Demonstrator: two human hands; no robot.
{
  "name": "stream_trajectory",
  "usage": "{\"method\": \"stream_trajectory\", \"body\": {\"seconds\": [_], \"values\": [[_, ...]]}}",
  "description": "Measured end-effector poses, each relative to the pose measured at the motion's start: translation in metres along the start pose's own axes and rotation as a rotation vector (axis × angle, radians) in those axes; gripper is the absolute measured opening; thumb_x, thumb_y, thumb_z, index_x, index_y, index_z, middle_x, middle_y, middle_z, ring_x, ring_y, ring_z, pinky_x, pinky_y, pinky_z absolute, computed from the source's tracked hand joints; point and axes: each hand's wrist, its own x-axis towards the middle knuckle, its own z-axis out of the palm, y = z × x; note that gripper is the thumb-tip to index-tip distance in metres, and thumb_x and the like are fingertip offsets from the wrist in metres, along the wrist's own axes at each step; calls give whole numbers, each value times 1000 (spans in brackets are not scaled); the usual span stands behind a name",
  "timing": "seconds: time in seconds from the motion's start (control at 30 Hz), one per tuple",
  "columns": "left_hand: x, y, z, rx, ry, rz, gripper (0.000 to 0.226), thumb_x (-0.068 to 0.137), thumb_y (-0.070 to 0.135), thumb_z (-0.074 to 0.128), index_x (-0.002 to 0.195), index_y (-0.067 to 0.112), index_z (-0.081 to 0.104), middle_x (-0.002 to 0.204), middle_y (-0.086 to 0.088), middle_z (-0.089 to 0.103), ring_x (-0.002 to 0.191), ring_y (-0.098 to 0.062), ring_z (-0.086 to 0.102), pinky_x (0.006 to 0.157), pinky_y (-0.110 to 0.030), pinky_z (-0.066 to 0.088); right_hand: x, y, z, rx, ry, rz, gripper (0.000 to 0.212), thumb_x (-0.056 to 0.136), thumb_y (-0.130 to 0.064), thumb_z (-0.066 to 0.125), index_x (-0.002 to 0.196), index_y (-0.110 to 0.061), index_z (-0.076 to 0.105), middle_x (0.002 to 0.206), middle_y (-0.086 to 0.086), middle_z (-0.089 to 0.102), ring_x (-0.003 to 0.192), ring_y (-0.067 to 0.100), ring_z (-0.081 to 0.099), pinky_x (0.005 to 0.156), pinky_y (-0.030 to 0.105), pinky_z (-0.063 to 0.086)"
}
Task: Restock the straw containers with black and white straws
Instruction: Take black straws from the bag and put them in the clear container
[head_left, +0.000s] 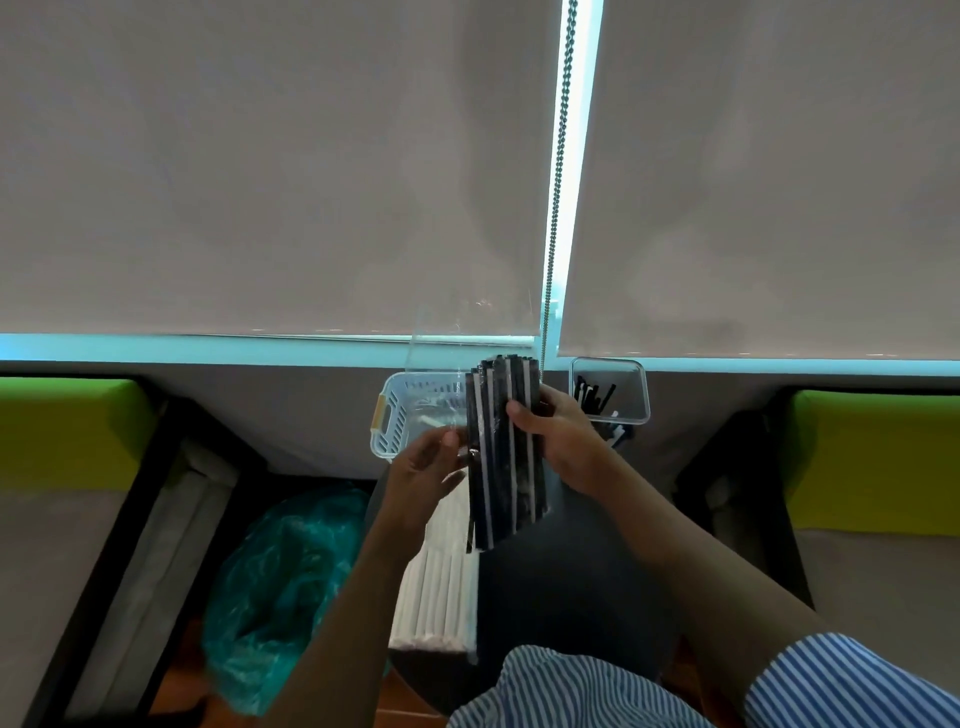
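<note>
Here, the right hand (563, 441) grips a pack of black straws (506, 457) at centre frame, while the left hand (426, 462) pinches the clear wrapper (452, 358) at the pack's left edge. To do this step well, I would peel the wrapper fully clear, keeping the straws bunched, before tipping them into the clear container (613, 389) just right. A white basket (410, 415) sits behind; white straws (441, 587) lie below on the dark counter (571, 587).
</note>
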Motion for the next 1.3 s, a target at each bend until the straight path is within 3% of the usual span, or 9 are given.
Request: {"method": "stream_trajectory", "body": {"seconds": [0.17,0.37,0.47,0.53,0.63,0.7,0.9,1.07,1.3], "values": [[-1,-7,12,119,-34,-40,50,79,22,84,123,17,60,113,-2,74,100,-9,73,79,-25,60,-5,5,14,-32,97,-12,33,91,-23,71,117,-5,61,110,17,72,104,35,70,97,60,52],[0,-12,18,182,57,34,53,70,7,88,117,18,65,106,1,77,95,-11,74,81,-28,61,-7,6,30,-32,83,16,38,90,-22,69,123,-9,55,119,14,68,114,30,66,100,53,52],[-1,-15,10,147,81,30,51,69,7,89,114,17,68,103,3,78,94,-12,75,78,-26,61,-11,-4,23,-94,22,-22,57,84,-38,70,128,-8,51,123,17,63,117,31,63,100,47,53],[-3,-16,6,171,83,26,50,68,9,91,112,16,70,100,6,78,91,-10,75,73,-22,60,-10,-17,22,-175,69,-124,55,87,-41,68,130,-12,50,120,13,62,112,24,64,98,38,54],[-4,-20,3,218,56,6,50,65,11,93,110,17,72,99,8,78,91,-11,75,79,-29,62,-2,-44,21,-378,341,-404,23,94,-15,67,116,-17,58,106,1,65,94,8,64,85,22,54],[-4,-23,1,256,36,-12,50,63,13,94,108,18,73,100,8,78,93,-12,75,85,-37,62,5,-65,20,-539,445,-565,18,93,-1,64,98,-19,67,95,-5,69,83,4,65,75,16,51],[-2,-26,2,304,12,-27,50,60,15,96,106,15,77,102,3,79,96,-17,75,89,-46,60,9,-94,12,-1024,112,-795,22,84,8,66,84,-11,76,84,0,72,76,12,59,72,12,45],[1,-24,1,367,-27,-15,43,62,13,94,102,15,78,98,2,79,92,-16,76,85,-43,62,6,-97,18,-1199,95,-861,19,81,6,73,82,-13,78,94,0,75,93,21,54,82,15,36],[-1,-21,5,428,-95,11,41,64,9,93,97,26,75,94,13,78,89,-5,74,76,-21,60,-3,-106,24,-1326,-251,-402,17,96,-17,63,109,-20,74,105,-7,73,93,7,62,84,16,43]]}}
